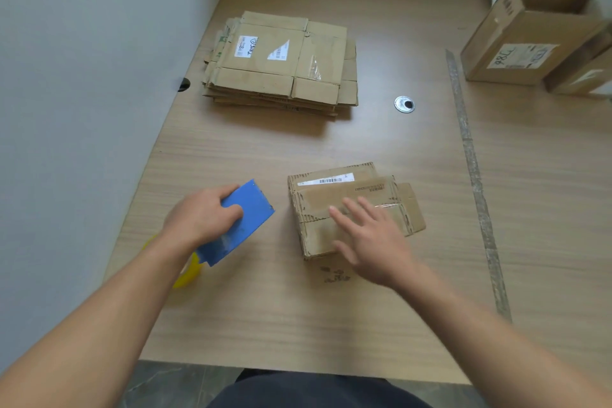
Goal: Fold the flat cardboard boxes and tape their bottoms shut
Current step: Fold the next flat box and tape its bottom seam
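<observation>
The small cardboard box (pixel 314 238) lies near the front middle of the counter (pixel 298 325), its flaps folded over and a strip of tape (pixel 323 200) running across the seam. The right hand (pixel 374 238) rests on top of it, fingers (pixel 344 219) straight and spread over the taped flaps, gripping nothing. The left hand (pixel 198 219) is just beside the box on its left, fingers curled round the blue tape dispenser (pixel 248 209), with the yellow roll (pixel 190 272) showing under the wrist.

The step in hand looks like pressing the tape down on the bottom seam. To do it well:

- Keep the palm flat and bear down evenly, so the flaps stay level and do not spring up.
- Rub along the strip from the middle outward to each end, which pushes out air and wrinkles.
- Check the right end, where one flap juts out past the others; the tape probably needs to wrap over an edge there to hold.
- Keep the dispenser in hand, off the box, ready for a second strip if the seam gapes.

The stack of flat boxes (pixel 281 60) waits at the far left of the counter, well apart, and erected boxes (pixel 526 36) stand at the far right.
</observation>
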`<state>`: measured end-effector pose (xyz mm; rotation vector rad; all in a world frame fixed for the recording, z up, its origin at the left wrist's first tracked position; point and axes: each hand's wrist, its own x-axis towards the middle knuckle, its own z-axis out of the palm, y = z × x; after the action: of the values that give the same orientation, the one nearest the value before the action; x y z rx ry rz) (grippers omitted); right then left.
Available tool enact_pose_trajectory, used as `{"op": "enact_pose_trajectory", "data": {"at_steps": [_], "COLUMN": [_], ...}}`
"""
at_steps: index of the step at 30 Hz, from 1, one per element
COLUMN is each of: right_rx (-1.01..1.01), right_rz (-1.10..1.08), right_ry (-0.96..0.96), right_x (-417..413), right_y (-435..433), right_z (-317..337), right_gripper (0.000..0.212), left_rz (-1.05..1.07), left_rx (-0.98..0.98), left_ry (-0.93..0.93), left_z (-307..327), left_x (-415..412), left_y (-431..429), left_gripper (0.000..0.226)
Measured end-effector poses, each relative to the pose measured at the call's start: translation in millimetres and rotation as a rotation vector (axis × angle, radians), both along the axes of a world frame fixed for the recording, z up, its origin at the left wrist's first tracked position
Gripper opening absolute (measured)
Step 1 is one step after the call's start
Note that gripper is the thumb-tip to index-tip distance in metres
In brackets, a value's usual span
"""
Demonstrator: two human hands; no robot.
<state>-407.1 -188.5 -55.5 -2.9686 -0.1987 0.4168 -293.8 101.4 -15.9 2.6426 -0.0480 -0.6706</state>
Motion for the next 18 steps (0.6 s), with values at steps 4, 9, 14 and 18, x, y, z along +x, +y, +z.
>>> {"op": "enact_pose_trajectory", "data": {"at_steps": [4, 9, 14, 18], "right_rx": [0.086, 0.049, 0.111, 0.153], "right_rz": [-0.067, -0.009, 0.177, 0.052], "right_ry": [-0.005, 0.056, 0.013, -0.119], "right_x": [1.8, -6.4, -17.6, -18.5], "right_y": [53.6, 48.6, 5.2, -30.1], "right_z": [-14.9, -37.9, -38.9, -32.5], "right_gripper": [0.071, 0.074, 0.068, 0.079], "left_rz": [0.074, 0.158, 0.159, 0.170], "left_rx": [-0.099, -0.167, -0.240, -0.222], "left_ry": [-0.050, -0.104, -0.108, -0.110], "left_z": [11.2, 20.2, 26.2, 25.0], "left_x": [-18.2, -36.1, -51.4, -60.0], "left_y": [-5.4, -14.8, -34.4, -48.9], "left_gripper": [0.052, 0.057, 0.057, 0.063]}}
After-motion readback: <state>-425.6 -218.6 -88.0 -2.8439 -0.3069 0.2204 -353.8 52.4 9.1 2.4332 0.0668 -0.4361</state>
